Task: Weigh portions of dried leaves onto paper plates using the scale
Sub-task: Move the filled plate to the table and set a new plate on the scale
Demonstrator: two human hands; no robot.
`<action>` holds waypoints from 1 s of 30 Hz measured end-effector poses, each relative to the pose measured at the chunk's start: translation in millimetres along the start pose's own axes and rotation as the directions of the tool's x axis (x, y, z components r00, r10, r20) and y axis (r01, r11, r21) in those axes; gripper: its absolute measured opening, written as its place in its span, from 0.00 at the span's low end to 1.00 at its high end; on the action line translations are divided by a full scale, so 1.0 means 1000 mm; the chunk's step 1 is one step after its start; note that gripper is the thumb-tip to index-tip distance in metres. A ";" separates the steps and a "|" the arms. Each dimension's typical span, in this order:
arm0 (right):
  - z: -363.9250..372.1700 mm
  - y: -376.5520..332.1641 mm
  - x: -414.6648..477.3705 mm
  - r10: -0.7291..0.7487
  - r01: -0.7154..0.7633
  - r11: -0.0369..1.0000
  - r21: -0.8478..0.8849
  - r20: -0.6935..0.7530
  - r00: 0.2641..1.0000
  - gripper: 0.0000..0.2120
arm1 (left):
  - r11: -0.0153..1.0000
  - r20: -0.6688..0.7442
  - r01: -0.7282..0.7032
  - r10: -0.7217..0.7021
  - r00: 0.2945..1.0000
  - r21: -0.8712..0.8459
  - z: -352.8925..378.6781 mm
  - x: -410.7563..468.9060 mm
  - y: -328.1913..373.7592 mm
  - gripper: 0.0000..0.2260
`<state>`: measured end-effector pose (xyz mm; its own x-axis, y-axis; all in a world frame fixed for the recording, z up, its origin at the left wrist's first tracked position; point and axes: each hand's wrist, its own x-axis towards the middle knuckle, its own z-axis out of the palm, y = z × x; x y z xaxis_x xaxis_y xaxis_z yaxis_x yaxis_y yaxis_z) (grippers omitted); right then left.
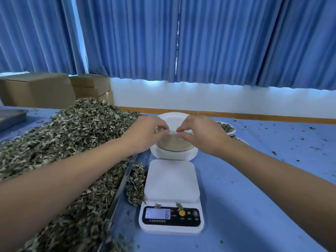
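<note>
Behind white scale (171, 180), left hand (145, 132) and right hand (201, 133) pinching top paper plate (172, 122) off plate stack (172, 146), fingers (161, 128) curling tight. Crumbly green-brown dried leaves (63, 142) piling up left on blue worktop (254, 179).

this is looking like a packing room: cardboard boxes (36, 90) are sitting by blue curtains (218, 39) and a heap of dried leaves (63, 135) is lying on the table (254, 179).
</note>
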<state>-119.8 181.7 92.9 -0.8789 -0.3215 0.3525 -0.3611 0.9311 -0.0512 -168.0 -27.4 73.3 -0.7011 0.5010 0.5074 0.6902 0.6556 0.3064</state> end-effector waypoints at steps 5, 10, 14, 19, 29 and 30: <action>-0.002 0.008 0.007 -0.039 0.042 0.992 -0.115 0.029 0.999 0.12 | 0.996 0.072 -0.061 0.057 0.996 0.060 0.002 0.007 -0.004 0.08; 0.002 0.014 0.013 -0.064 0.068 0.983 -0.168 0.026 0.998 0.11 | 0.994 0.034 -0.075 0.072 0.997 0.083 0.006 0.011 -0.009 0.07; 0.003 0.013 0.015 -0.143 0.151 0.952 -0.267 0.052 0.988 0.13 | 0.997 0.023 -0.059 0.058 0.998 0.057 0.008 0.013 -0.015 0.07; 0.004 0.007 0.017 -0.191 0.290 0.745 -0.600 0.225 0.956 0.12 | 0.998 0.041 -0.056 0.055 0.998 0.036 0.010 0.015 -0.017 0.07; -0.001 0.006 0.021 -0.252 0.334 0.746 -0.576 0.219 0.943 0.15 | 0.996 0.038 -0.089 0.088 0.995 0.009 0.010 0.018 -0.016 0.06; -0.001 0.007 0.021 -0.250 0.331 0.761 -0.558 0.218 0.943 0.15 | 0.996 0.036 -0.091 0.090 0.995 0.006 0.009 0.018 -0.016 0.06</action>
<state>-139.9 181.4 101.0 -0.8066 -0.5738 0.1421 -0.3912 0.6983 0.5994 -193.5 -23.7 70.3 -0.6420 0.5784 0.5032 0.7497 0.6110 0.2542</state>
